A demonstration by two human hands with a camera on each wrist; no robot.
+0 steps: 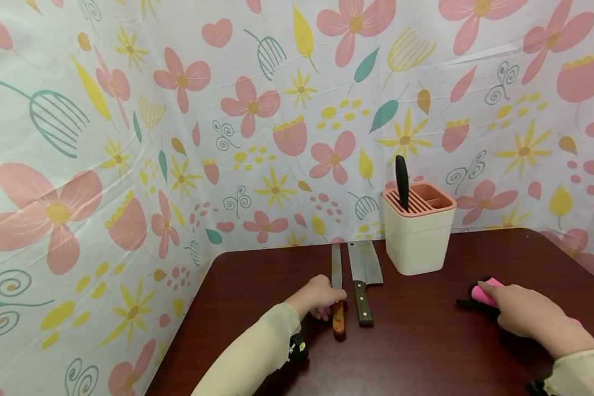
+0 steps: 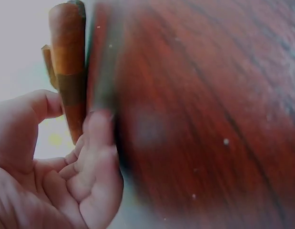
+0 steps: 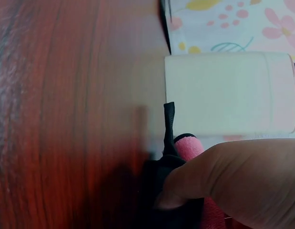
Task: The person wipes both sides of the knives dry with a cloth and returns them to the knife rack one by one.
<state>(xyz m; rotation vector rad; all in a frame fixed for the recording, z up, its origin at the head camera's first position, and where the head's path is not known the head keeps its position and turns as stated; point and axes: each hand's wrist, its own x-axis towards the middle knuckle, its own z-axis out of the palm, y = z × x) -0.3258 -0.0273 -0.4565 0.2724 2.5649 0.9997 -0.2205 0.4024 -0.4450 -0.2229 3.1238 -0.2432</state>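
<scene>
My left hand (image 1: 318,297) pinches a long narrow knife (image 1: 339,320) by its orange-brown wooden handle, thumb on one side and fingers on the other, as the left wrist view shows. The blade points toward the back wall. Just right of it lies a cleaver (image 1: 367,267) with a dark riveted handle, blade away from me. Over at the right, my right hand (image 1: 527,311) grips a fuzzy pink roll (image 1: 485,292) with a black strap (image 3: 169,126) sticking out. Much of the roll is hidden under the hand.
A cream knife block (image 1: 418,242) with a slotted orange top stands at the back, right of the cleaver. One black-handled utensil (image 1: 402,181) is upright in its slots. The dark red-brown table (image 1: 406,352) meets a flower-patterned sheet (image 1: 277,137) behind and at the left.
</scene>
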